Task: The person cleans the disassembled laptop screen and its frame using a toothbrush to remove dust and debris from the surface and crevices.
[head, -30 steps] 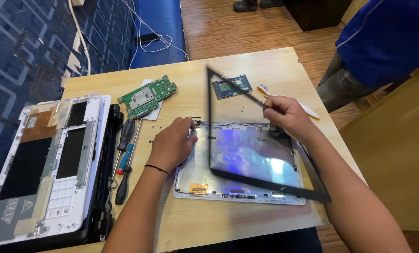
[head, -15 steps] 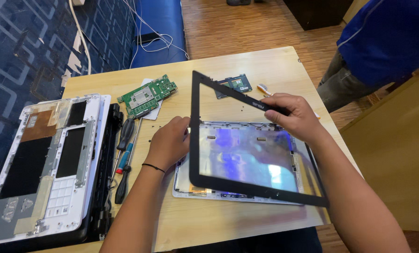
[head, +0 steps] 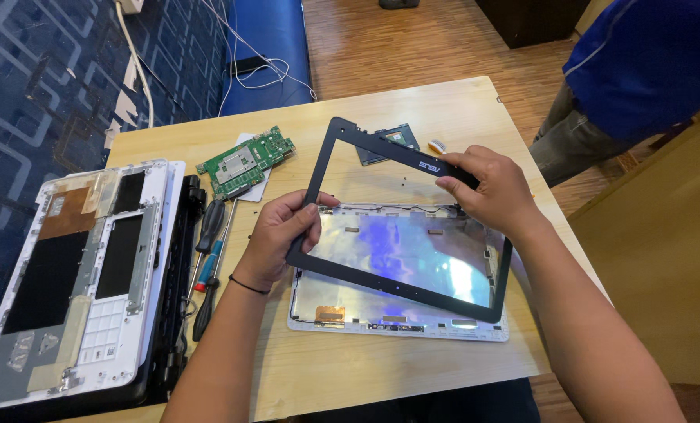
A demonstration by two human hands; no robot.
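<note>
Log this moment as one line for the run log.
left hand: grips black screen bezel left edge | right hand: grips its top edge | bezel: lifted above screen back cover | screwdrivers: beside

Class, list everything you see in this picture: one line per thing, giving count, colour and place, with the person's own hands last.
screen bezel: one, black, held above the lid shell
lid shell: one, white rim with shiny inside, flat at table centre
laptop base: one, white and black, opened, at table's left edge
circuit board: one, green, behind the screwdrivers
screwdrivers: several, black, red and blue handles, beside the laptop base
dark module: one, black, partly behind the bezel's far edge
table: one, light wood
bystander: one, blue top, grey trousers, at right
cables: several, white, on the floor beyond
left hand: grips the bezel's left side
right hand: grips the bezel's top right
</note>
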